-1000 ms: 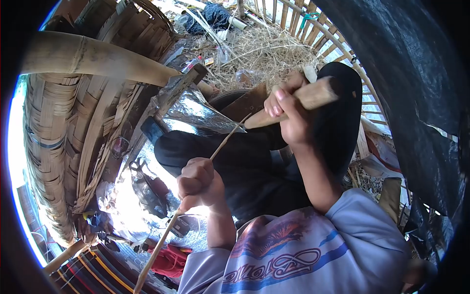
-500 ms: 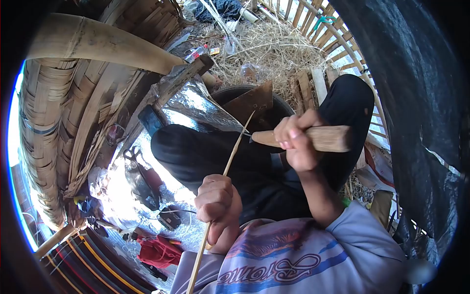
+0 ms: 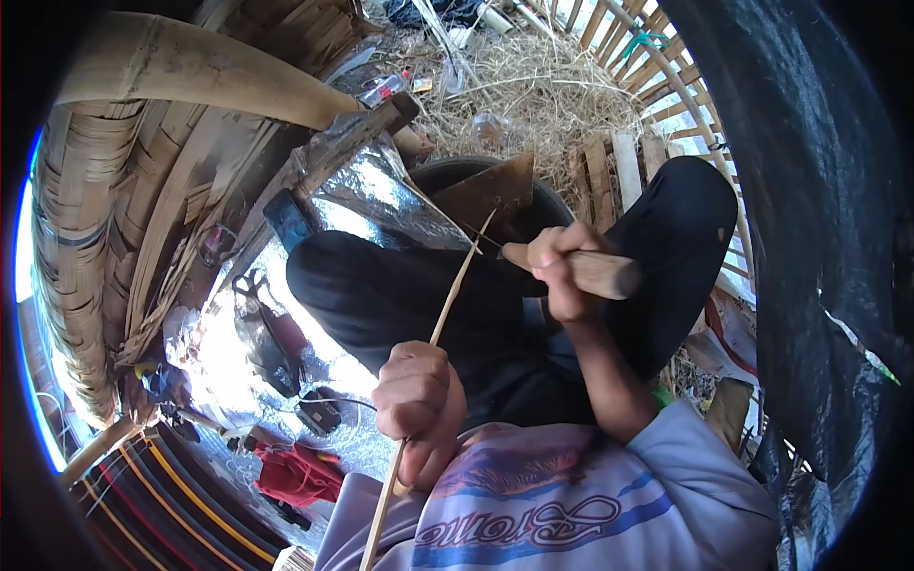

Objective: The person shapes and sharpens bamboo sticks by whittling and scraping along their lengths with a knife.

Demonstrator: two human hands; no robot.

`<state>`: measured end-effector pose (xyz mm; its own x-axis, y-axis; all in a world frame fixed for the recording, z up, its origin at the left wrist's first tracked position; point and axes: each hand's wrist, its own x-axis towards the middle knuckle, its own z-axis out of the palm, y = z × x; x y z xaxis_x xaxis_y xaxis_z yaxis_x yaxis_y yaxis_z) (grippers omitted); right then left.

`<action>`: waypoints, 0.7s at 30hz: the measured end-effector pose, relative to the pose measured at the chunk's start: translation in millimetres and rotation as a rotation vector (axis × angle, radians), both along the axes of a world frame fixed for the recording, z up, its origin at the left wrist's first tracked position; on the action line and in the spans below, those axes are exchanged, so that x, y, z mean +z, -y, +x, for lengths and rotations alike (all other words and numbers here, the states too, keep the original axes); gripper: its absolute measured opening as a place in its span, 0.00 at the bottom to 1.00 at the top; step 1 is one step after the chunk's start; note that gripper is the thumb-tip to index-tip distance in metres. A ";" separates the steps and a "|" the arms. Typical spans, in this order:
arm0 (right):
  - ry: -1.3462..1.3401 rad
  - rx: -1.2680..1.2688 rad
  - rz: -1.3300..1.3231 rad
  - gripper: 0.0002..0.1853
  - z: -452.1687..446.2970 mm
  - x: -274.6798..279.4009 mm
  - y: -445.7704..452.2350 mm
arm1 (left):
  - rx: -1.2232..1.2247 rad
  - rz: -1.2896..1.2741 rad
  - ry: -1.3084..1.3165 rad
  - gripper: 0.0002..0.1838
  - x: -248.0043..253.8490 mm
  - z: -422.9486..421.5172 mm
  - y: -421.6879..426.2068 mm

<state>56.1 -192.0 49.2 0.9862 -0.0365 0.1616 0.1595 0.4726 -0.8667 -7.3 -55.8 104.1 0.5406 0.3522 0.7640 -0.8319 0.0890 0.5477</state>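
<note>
A long thin wooden stick (image 3: 448,305) slants up from the bottom edge, its narrow tip over my lap. My left hand (image 3: 415,404) is closed in a fist round its middle. Fingers of my right hand (image 3: 567,271) wrap round the thick wooden handle of a knife (image 3: 602,274). The knife's dark, thin blade points up and left and lies by the stick near its tip; whether they touch is hard to tell.
Beyond my crossed legs stands a dark round tub (image 3: 443,173) with a brown board (image 3: 490,193) in it. Straw (image 3: 533,105) covers the ground behind. A phone (image 3: 287,221) lies by my left knee. Woven bamboo (image 3: 81,228) rises at left, a black sheet (image 3: 790,190) at right.
Since the earlier frames, my right hand has moved left and down with the knife, and its handle has swung round. My left hand has shifted right and down compared with the oldest frame, still round the stick.
</note>
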 end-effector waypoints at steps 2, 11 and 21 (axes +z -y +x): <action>0.000 -0.005 -0.217 0.09 5.3 -29.4 4.5 | -0.011 0.025 0.014 0.30 -1.0 3.8 -1.2; -0.022 0.002 -0.165 0.10 12.1 -15.1 5.8 | 0.029 0.004 -0.056 0.33 -2.1 2.5 -1.4; -0.052 -0.024 -0.172 0.11 9.3 -21.9 -6.6 | -0.040 0.007 0.016 0.30 -2.3 -3.6 -1.3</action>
<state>65.4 -185.4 27.3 0.9926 -0.0360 0.1161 0.1215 0.3128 -0.9420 -10.8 -54.5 101.8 0.5421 0.3249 0.7749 -0.8363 0.1188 0.5352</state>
